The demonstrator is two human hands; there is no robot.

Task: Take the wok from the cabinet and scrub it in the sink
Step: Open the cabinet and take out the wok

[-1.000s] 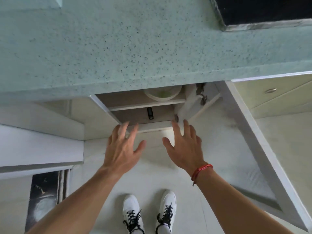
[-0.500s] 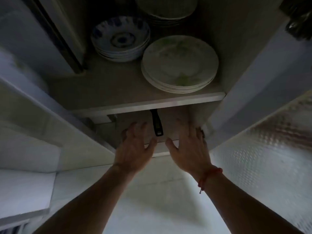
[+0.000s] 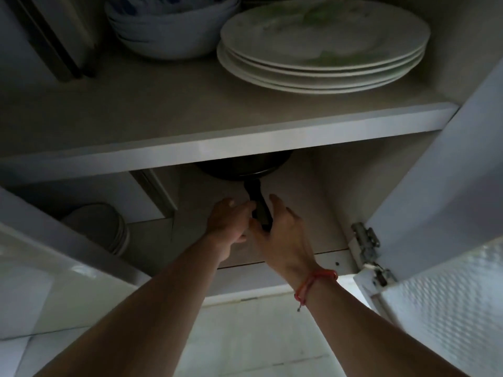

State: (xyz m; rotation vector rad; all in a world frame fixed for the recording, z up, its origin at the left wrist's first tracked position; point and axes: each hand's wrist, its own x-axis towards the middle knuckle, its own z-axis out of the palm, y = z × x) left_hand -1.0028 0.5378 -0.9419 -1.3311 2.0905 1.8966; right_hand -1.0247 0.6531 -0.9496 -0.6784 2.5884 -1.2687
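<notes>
Under the shelf (image 3: 217, 142), our right hand (image 3: 283, 232) has its fingers (image 3: 275, 201) spread astride the handle (image 3: 258, 205), not yet closed. We cannot tell the left hand (image 3: 227, 221) grip. A loose pull could knock the wok (image 3: 242, 167) against the shelf.

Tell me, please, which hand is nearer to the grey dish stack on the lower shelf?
Left. The left hand is right of the stack, beside the wok handle; the right hand lies farther right, across that handle.
</notes>
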